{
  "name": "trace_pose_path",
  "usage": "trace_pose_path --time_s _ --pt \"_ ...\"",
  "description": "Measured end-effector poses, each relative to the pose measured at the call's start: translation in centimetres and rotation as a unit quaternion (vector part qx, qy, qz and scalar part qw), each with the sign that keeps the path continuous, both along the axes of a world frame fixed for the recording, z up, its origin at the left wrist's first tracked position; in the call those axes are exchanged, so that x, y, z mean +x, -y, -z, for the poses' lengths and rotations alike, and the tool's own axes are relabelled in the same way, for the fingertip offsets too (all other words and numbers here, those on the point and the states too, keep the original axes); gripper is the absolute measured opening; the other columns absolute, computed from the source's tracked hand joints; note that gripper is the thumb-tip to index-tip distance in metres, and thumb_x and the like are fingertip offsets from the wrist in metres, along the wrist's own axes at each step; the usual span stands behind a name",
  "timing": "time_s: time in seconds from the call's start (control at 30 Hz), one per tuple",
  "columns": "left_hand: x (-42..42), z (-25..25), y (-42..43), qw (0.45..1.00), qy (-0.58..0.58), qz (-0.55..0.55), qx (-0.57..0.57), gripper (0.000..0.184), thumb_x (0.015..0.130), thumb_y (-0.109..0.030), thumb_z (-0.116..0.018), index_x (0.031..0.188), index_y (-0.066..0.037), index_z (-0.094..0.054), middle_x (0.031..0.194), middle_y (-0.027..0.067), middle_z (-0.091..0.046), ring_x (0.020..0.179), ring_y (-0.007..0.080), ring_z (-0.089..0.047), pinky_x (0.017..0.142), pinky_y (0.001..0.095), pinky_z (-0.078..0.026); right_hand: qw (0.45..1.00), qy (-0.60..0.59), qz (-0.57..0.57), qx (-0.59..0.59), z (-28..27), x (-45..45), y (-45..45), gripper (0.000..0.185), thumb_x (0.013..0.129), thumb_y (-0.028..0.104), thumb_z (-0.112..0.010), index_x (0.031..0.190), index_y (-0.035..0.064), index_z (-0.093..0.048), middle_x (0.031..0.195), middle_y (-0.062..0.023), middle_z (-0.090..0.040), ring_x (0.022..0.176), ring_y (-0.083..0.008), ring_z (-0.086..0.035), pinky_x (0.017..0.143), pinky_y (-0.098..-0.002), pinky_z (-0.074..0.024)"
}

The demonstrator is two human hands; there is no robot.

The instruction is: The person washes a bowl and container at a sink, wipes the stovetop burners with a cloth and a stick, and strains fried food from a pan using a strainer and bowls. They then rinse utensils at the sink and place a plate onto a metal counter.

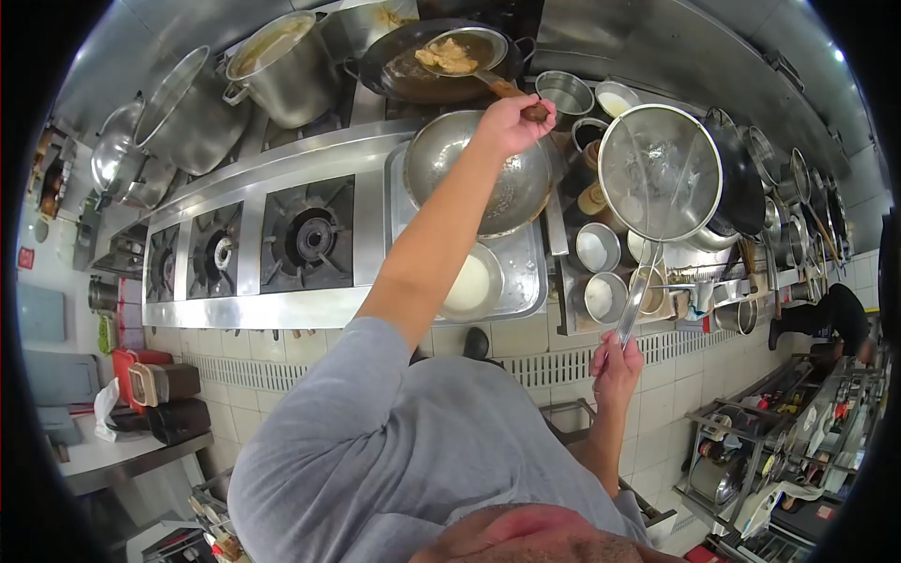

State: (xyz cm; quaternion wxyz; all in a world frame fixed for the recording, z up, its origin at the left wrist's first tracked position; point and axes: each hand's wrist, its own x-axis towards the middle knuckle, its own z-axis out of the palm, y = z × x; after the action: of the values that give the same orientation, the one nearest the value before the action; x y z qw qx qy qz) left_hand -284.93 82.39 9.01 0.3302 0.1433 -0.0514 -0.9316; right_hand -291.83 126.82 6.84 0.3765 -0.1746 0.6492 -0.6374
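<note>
My left hand [516, 124] reaches forward, closed around the wooden handle of a skimmer [495, 49]. Pieces of golden fried food [449, 56] lie in the skimmer, over a dark wok [399, 80] at the back. Under my left forearm sits a metal wok [436, 159] on a steel tray [535, 291], beside a bowl of white liquid [469, 284]. On the right, my right hand [616, 368] grips the metal handle of a large round mesh strainer [660, 169]. Its mesh looks bare, and it hangs above the seasoning containers.
Gas burners [312, 235] line the stove on the left, with tall pots [286, 70] behind. Metal cups of white seasoning [604, 296] stand right of the tray. Pans [737, 183] are stacked farther right. Another person's dark-clothed leg [826, 314] shows at the right edge.
</note>
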Motion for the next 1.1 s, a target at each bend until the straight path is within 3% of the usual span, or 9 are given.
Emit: trace_pose_path --time_s 0.2,0.33,0.43,0.53,0.77,0.97,1.1 --pt "4.7 -0.2 -0.2 1.000 0.000 0.022 -0.021 0.007 0.095 -0.001 -0.053 0.095 0.004 -0.049 0.088 0.0137 -0.056 0.080 0.0259 -0.059 0.072 0.0390 -0.052 1.000 0.003 -0.010 -0.014 0.0 0.1 1.1 0.023 0.102 0.024 -0.052 0.093 0.0029 -0.056 0.056 -0.0016 -0.047 0.045 -0.0088 -0.041 0.042 -0.0235 -0.0321" --pt "8.7 1.6 -0.1 0.995 0.097 -0.008 -0.029 0.007 0.094 -0.001 -0.056 0.093 0.005 -0.052 0.086 0.0133 -0.058 0.077 0.0212 -0.059 0.069 0.0340 -0.052 1.000 -0.028 -0.015 -0.001 -0.1 0.1 1.5 0.024 0.103 0.024 -0.051 0.093 0.0029 -0.057 0.056 -0.0014 -0.047 0.045 -0.0083 -0.041 0.041 -0.0234 -0.0319" --pt "12.3 2.4 0.1 0.970 0.212 -0.007 -0.123 0.005 0.092 -0.001 -0.057 0.090 0.002 -0.053 0.082 0.0111 -0.058 0.072 0.0184 -0.057 0.063 0.0315 -0.049 0.998 -0.062 -0.028 0.000 -0.4 0.0 1.6 0.024 0.103 0.023 -0.051 0.093 0.0028 -0.057 0.057 -0.0014 -0.048 0.045 -0.0081 -0.041 0.042 -0.0235 -0.0323" --pt "14.6 0.7 0.2 0.957 0.251 0.012 -0.147 0.007 0.090 -0.003 -0.056 0.087 -0.001 -0.050 0.076 0.0095 -0.056 0.064 0.0183 -0.056 0.052 0.0323 -0.041 0.998 -0.057 -0.031 -0.004 -0.2 0.2 1.7 0.024 0.103 0.023 -0.050 0.093 0.0027 -0.057 0.057 -0.0013 -0.048 0.046 -0.0078 -0.042 0.042 -0.0235 -0.0326" --pt "16.7 -0.9 -0.1 0.963 0.233 0.020 -0.134 0.005 0.090 -0.003 -0.055 0.088 -0.002 -0.050 0.075 0.0079 -0.055 0.065 0.0161 -0.055 0.053 0.0289 -0.038 0.996 -0.077 -0.033 0.013 -0.4 0.3 3.8 0.022 0.103 0.021 -0.049 0.097 0.0017 -0.058 0.057 -0.0007 -0.048 0.046 -0.0078 -0.042 0.043 -0.0240 -0.0330" --pt "18.8 -4.2 -1.2 0.969 0.199 0.036 -0.142 0.005 0.089 -0.003 -0.056 0.089 -0.001 -0.052 0.076 0.0063 -0.056 0.065 0.0143 -0.055 0.053 0.0283 -0.038 0.967 -0.240 -0.070 0.036 -1.7 -2.4 8.9 0.022 0.101 0.018 -0.050 0.098 -0.0010 -0.060 0.055 -0.0012 -0.049 0.043 -0.0087 -0.043 0.041 -0.0263 -0.0339" --pt "21.0 -7.0 -1.8 0.962 0.205 0.039 -0.177 0.017 0.090 -0.006 -0.058 0.101 0.006 -0.054 0.076 0.0033 -0.056 0.063 0.0097 -0.054 0.052 0.0244 -0.037 0.954 -0.282 -0.093 0.034 -3.2 -3.8 15.5 0.021 0.098 0.017 -0.054 0.093 -0.0020 -0.060 0.053 -0.0026 -0.050 0.042 -0.0103 -0.046 0.040 -0.0278 -0.0347"
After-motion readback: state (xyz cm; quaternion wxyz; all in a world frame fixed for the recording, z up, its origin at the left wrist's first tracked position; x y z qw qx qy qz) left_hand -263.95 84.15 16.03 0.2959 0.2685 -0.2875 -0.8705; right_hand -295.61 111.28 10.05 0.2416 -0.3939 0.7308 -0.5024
